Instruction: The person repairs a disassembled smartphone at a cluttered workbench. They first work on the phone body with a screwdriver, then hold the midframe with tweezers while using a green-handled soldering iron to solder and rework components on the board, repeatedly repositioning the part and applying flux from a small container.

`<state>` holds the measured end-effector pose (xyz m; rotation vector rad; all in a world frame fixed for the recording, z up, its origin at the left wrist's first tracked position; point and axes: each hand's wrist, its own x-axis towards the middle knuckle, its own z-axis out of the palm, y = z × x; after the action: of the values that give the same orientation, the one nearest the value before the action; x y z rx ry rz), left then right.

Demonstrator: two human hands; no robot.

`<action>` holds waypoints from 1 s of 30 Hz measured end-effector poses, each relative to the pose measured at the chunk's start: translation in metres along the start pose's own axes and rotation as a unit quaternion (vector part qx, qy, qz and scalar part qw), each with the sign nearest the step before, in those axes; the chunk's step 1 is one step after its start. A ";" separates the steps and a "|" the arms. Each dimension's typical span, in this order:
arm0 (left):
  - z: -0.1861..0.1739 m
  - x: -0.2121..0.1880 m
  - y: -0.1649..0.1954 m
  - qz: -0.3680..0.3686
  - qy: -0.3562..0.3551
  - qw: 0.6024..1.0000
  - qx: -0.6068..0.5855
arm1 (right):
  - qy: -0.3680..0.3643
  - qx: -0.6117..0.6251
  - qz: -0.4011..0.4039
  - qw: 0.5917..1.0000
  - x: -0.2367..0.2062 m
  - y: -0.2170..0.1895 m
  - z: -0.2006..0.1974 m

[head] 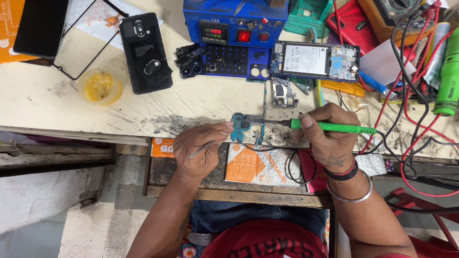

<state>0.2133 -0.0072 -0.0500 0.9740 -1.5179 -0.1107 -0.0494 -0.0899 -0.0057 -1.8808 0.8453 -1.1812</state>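
At the desk's (71, 102) near edge, the right hand (327, 136) grips a green soldering iron (334, 127); the left hand (198, 148) pinches tweezers (203, 148), partly hiding the circuit board (246, 128).

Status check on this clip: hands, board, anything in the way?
Left hand pinning circuit board, tweezers gripped. Right hand holds green soldering iron, tip on board. Iron's black cable loops below the bench edge, clear of the board.

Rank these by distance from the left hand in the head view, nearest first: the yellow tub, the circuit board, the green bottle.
From the left hand:
1. Circuit board, touching its fingertips, just right.
2. Yellow tub, up and left on the bench.
3. Green bottle, far right edge.
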 end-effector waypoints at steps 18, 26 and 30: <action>0.000 0.000 -0.001 -0.007 -0.005 1.000 -0.005 | -0.005 0.014 0.006 1.000 -0.001 0.004 0.003; 0.002 -0.002 -0.002 -0.012 0.001 1.000 -0.003 | -0.005 0.000 0.006 1.000 -0.001 0.006 0.004; 0.002 -0.003 -0.003 -0.014 -0.002 1.000 -0.005 | -0.006 0.005 0.010 1.000 -0.001 0.007 0.004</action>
<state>0.2121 -0.0082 -0.0542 0.9880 -1.5061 -0.1394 -0.0472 -0.0918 -0.0125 -1.8658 0.8470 -1.1583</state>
